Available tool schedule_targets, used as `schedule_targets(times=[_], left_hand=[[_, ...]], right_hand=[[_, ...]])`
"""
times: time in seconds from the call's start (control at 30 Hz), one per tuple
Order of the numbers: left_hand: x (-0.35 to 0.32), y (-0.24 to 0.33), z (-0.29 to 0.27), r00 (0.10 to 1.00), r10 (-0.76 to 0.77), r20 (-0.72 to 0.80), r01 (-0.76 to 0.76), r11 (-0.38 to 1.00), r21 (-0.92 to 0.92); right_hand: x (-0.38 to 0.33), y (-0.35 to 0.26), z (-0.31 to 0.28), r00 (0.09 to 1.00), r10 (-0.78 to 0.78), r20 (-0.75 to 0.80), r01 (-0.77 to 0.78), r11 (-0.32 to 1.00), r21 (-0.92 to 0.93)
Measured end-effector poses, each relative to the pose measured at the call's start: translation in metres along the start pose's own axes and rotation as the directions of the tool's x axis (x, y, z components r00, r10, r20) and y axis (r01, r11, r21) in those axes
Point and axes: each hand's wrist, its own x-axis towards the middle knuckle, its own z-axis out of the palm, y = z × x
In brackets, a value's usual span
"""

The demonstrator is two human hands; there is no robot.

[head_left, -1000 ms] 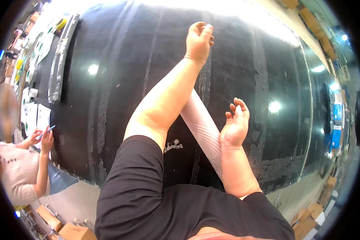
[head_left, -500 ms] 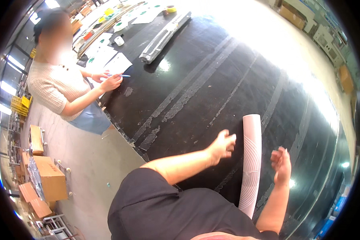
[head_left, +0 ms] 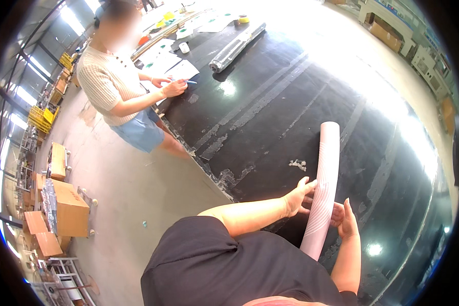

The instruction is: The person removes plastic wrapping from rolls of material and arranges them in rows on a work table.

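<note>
Hands are both on the pale roll (head_left: 323, 189) now, so that's the change from half a second back, when they were hovering open on either side of it. My left hand (head_left: 297, 196) touches its left side with fingers spread, and my right hand (head_left: 345, 220) cups the other side, loosely I think. The roll lies lengthwise on the black tabletop (head_left: 270, 112), near end just by me. Feels like I've got hold of it, ready to work it. A co-worker (head_left: 118, 86) writes on papers (head_left: 164, 62) at the far end.

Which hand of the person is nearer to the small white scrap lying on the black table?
Left. The left hand lies just below the small white scrap; the right hand is beyond the pale roll.
</note>
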Motion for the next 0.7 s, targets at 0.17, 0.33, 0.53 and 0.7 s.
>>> schedule_targets(times=[0.17,0.33,0.53,0.7], left_hand=[[-0.016,0.050,-0.020,0.985,0.151,0.086,-0.159,0.982,0.098],[-0.015,0.126,-0.080,0.979,0.162,0.120,-0.187,0.954,0.232],[-0.014,0.200,-0.195,0.970,0.238,0.057,-0.245,0.945,0.217],[-0.037,0.230,-0.263,0.954,0.298,0.024,-0.299,0.949,0.099]], right_hand=[[0.045,0.011,0.054,0.992,-0.110,0.066,0.096,0.979,0.182],[0.093,-0.006,0.123,0.985,-0.086,0.149,0.050,0.972,0.230],[0.140,-0.035,0.233,1.000,0.000,0.028,-0.003,0.995,0.104],[0.151,-0.033,0.236,0.935,-0.020,-0.355,0.032,0.999,0.029]])
